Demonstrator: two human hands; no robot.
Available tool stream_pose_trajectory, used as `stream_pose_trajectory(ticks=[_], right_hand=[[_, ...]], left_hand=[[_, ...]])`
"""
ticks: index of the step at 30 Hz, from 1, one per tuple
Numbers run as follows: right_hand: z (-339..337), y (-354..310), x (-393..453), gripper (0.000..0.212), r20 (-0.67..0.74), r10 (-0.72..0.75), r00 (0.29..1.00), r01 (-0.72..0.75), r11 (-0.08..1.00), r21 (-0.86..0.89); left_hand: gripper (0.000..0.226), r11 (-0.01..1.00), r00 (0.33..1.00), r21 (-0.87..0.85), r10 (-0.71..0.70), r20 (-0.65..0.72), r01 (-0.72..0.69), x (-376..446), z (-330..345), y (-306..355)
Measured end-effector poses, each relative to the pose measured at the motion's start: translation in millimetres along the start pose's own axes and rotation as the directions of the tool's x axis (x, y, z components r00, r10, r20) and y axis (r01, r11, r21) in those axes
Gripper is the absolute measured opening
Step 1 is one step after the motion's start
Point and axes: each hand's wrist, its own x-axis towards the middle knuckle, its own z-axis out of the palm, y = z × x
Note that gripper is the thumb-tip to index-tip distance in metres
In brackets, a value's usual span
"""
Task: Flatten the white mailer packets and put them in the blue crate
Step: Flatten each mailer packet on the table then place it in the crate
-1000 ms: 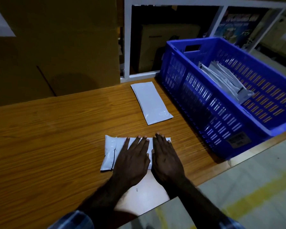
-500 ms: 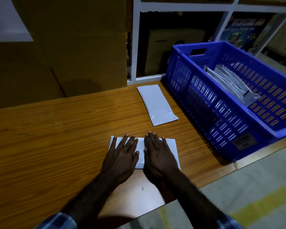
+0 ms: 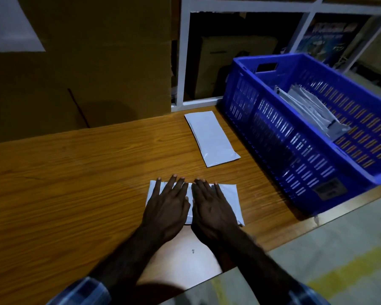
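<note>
Inside blue crate (image 3: 295, 150), white mailer packets (image 3: 310, 108).

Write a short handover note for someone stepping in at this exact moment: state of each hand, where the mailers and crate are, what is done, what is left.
Left hand and right hand: both flat, fingers straight, pressing the near mailer on the table.
Second mailer lies flat further back, beside the crate.
Crate sits at the table's right end; several mailers already lean inside.
Left: finish flattening the near mailer, then put it and the second one into the crate.
</note>
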Motion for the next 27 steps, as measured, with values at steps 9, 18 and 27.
stream_pose_trajectory(ticks=[9, 18, 27], right_hand=[[7.7, -5.7, -6.2, 0.051, -0.034, 0.043, 0.999, -0.041, 0.998, 0.038], [-8.3, 18.0, -20.6, 0.062, 0.05, 0.277, 0.96, -0.278, 0.96, 0.018], [-16.3, 34.1, -30.4, 0.065, 0.08, 0.366, 0.927, -0.365, 0.931, -0.031]], left_hand=[[0.066, 0.998, 0.998, -0.063, -0.021, 0.067, 0.025, -2.9, 11.3, -0.2], [0.057, 0.984, 0.994, -0.142, -0.107, 0.015, 0.108, -16.2, 9.4, -17.4], [0.073, 0.986, 0.989, -0.088, -0.133, 0.066, 0.139, -10.5, -2.8, -8.7]])
